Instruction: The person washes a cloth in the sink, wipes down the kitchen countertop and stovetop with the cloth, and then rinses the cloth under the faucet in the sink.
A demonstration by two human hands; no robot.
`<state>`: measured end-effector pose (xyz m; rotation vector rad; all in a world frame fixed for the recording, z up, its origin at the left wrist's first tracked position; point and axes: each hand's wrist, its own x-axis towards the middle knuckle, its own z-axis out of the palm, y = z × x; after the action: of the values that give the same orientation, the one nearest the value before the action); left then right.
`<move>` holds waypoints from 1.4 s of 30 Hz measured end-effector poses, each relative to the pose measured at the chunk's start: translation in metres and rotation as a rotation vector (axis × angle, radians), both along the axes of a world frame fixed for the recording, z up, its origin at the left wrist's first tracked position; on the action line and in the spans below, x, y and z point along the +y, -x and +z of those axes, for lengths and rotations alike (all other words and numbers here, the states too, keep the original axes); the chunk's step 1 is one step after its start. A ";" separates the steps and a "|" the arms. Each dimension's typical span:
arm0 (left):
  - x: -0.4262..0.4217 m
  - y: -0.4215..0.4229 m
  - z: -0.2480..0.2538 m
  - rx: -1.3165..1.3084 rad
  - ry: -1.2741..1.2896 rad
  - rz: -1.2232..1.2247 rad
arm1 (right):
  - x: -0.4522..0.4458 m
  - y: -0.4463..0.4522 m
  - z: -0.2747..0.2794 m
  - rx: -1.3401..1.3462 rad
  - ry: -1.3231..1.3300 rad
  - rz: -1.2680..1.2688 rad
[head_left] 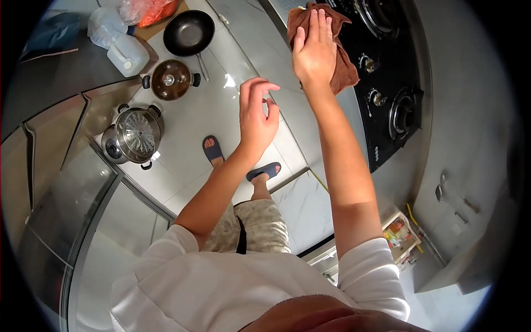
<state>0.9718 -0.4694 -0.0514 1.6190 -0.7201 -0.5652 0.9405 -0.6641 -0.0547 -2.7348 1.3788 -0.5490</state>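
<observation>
- Pressing down flat, the right hand (316, 55) lies over a crumpled brown cloth (346, 71), its fingers extended; whether it also pinches any fabric, I cannot tell.
- The cloth sits at the far right, along the left edge of the black gas cooktop (389, 72), partly overlapping it.
- The left hand (258, 119) hangs loosely half-open and empty above the tiled floor (185, 124), fingers bent, left of the cloth and well apart from it.
- On the floor at the far left stand a black frying pan (188, 33), a glass-lidded pot (171, 80) just nearer, and a stainless steel pot (138, 135) nearer still.
</observation>
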 end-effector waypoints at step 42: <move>-0.166 -0.030 0.039 0.074 0.150 -0.132 | -0.168 -0.008 0.026 0.058 -0.127 0.352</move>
<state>1.0019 -0.6350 -0.0124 1.4124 -0.7995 -0.6480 0.9482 -0.8323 -0.0287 -2.8119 0.8713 -0.3497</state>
